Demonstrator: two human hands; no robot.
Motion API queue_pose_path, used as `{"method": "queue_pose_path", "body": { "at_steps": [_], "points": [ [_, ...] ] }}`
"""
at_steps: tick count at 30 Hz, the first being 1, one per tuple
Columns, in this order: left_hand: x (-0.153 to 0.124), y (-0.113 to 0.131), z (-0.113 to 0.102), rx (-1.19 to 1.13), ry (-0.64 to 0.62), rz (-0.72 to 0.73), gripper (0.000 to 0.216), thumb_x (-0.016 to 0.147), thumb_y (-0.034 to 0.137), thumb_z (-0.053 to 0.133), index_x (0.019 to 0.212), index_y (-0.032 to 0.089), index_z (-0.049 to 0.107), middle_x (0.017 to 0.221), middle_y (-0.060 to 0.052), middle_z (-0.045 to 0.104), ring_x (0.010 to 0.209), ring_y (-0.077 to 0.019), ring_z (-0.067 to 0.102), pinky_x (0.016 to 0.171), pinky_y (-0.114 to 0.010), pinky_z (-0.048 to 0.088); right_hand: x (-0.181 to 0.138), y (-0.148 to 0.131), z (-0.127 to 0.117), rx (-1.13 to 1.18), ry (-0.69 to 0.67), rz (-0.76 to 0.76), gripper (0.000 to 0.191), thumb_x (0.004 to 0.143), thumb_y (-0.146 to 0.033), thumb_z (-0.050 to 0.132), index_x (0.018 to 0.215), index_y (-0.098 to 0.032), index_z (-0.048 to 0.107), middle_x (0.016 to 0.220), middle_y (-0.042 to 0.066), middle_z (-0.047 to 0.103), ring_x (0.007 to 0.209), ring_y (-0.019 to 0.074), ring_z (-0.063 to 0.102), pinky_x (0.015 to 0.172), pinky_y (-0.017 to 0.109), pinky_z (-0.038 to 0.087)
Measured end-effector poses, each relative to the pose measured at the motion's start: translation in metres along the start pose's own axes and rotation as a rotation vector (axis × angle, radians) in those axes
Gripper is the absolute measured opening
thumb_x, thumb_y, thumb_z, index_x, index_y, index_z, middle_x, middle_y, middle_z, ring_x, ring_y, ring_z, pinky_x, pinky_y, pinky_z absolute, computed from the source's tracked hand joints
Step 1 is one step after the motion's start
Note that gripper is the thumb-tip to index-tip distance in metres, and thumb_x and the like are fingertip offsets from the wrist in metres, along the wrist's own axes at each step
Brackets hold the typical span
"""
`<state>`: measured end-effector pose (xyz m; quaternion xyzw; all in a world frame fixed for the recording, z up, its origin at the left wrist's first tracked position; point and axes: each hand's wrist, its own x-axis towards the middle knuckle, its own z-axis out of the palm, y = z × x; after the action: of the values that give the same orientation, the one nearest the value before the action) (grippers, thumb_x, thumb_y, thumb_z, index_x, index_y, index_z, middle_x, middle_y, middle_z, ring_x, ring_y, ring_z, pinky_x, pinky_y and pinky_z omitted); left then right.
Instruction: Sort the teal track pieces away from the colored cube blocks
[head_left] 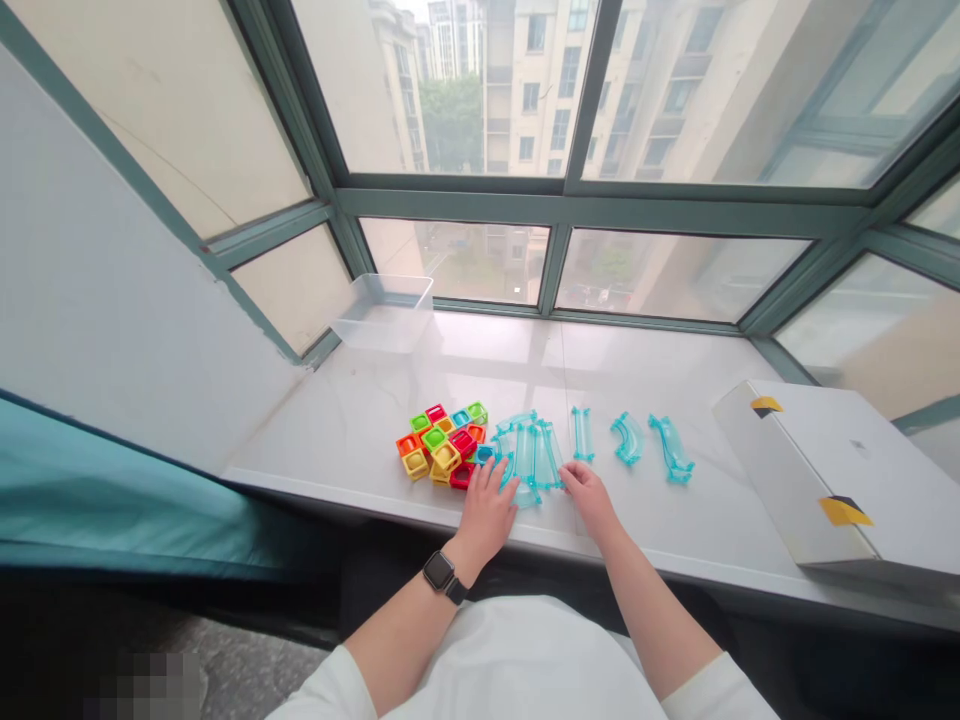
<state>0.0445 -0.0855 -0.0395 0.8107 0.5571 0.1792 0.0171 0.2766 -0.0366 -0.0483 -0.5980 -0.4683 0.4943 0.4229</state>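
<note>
My left hand rests with fingers spread at the near edge of a pile of colourful hollow cube blocks and a heap of translucent blue track pieces. Its fingertips touch or cover the nearest pieces; which ones is hard to see. At the heap's right side, my right hand pinches the near end of a straight blue track piece. Apart from the heap, to the right, lie a short straight track piece, a curved one and an S-shaped one.
A clear plastic bin stands at the back left by the window. On the right sits a white box with yellow-and-black tape. The white sill has its front edge close to my body; a teal curtain hangs at left.
</note>
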Motion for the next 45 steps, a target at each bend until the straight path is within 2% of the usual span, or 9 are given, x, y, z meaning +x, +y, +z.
{"method": "queue_pose_path", "body": {
  "at_steps": [5,8,13,18,23,26,29,35,45],
  "points": [
    [0.000,0.008,-0.013,-0.066,0.058,0.034,0.050,0.090,0.029,0.073,0.139,0.027,0.062,0.161,-0.013,0.047,0.155,-0.0388,0.033,0.126,-0.066,0.028,-0.006,-0.007,0.000,0.013,-0.009,0.009,0.043,0.077,-0.064,0.074,0.083,-0.022,0.066,0.077,0.000,0.063,0.071,0.0193,0.058,0.069,0.032,0.046],
    [0.005,0.018,-0.025,-0.161,0.121,0.053,0.045,0.097,0.034,0.065,0.141,0.026,0.059,0.155,-0.014,0.053,0.152,-0.0357,0.038,0.125,-0.063,0.031,-0.012,-0.013,0.002,0.063,-0.020,0.008,0.047,0.075,-0.066,0.077,0.084,-0.022,0.066,0.074,0.000,0.063,0.067,0.0184,0.058,0.067,0.033,0.048],
    [0.022,0.037,-0.036,-0.391,0.133,0.001,0.045,0.103,0.039,0.055,0.145,0.021,0.051,0.132,-0.014,0.067,0.124,-0.0299,0.062,0.107,-0.050,0.051,-0.026,-0.031,0.010,0.113,-0.061,-0.026,0.048,0.075,-0.064,0.082,0.092,-0.021,0.068,0.082,0.002,0.068,0.070,0.0189,0.063,0.072,0.035,0.054],
    [0.040,0.049,-0.038,-0.497,0.042,-0.114,0.039,0.106,0.038,0.050,0.140,0.020,0.052,0.110,-0.008,0.074,0.102,-0.0235,0.070,0.090,-0.038,0.057,-0.038,-0.047,0.016,0.024,0.002,-0.130,0.046,0.078,-0.062,0.079,0.096,-0.022,0.068,0.085,0.004,0.070,0.076,0.0215,0.066,0.075,0.035,0.056],
    [0.052,0.052,-0.040,-0.553,-0.055,-0.210,0.023,0.106,0.029,0.043,0.121,0.022,0.060,0.099,-0.006,0.076,0.093,-0.0229,0.073,0.080,-0.034,0.055,-0.049,-0.054,0.015,-0.105,0.008,-0.254,0.034,0.087,-0.055,0.071,0.097,-0.023,0.068,0.087,0.005,0.070,0.079,0.0220,0.067,0.076,0.034,0.056],
    [0.054,0.052,-0.037,-0.550,-0.097,-0.238,0.020,0.107,0.027,0.040,0.110,0.023,0.059,0.095,-0.006,0.075,0.088,-0.0233,0.074,0.074,-0.033,0.053,-0.053,-0.058,0.016,-0.151,0.011,-0.291,0.025,0.087,-0.047,0.069,0.096,-0.023,0.067,0.084,0.004,0.069,0.077,0.0208,0.066,0.074,0.032,0.056],
    [0.054,0.051,-0.033,-0.529,-0.100,-0.251,0.019,0.108,0.028,0.039,0.107,0.023,0.057,0.091,-0.005,0.074,0.084,-0.0236,0.073,0.069,-0.032,0.050,-0.056,-0.060,0.019,-0.155,0.018,-0.300,0.020,0.088,-0.041,0.067,0.096,-0.023,0.067,0.083,0.003,0.069,0.074,0.0200,0.065,0.073,0.032,0.055],
    [0.053,0.049,-0.032,-0.463,-0.085,-0.260,0.021,0.110,0.031,0.038,0.101,0.024,0.056,0.081,-0.003,0.071,0.076,-0.0224,0.072,0.062,-0.030,0.044,-0.059,-0.066,0.021,-0.156,-0.006,-0.276,0.027,0.096,-0.049,0.058,0.095,-0.023,0.067,0.086,0.004,0.070,0.079,0.0211,0.066,0.075,0.032,0.054],
    [0.048,0.053,-0.036,-0.388,-0.137,-0.204,0.025,0.110,0.034,0.035,0.101,0.024,0.056,0.074,-0.003,0.068,0.071,-0.0242,0.072,0.059,-0.030,0.041,-0.051,-0.076,0.020,-0.236,0.054,-0.217,0.034,0.093,-0.051,0.057,0.110,-0.024,0.069,0.071,-0.001,0.060,0.067,0.0195,0.058,0.066,0.029,0.048]
  ]
}}
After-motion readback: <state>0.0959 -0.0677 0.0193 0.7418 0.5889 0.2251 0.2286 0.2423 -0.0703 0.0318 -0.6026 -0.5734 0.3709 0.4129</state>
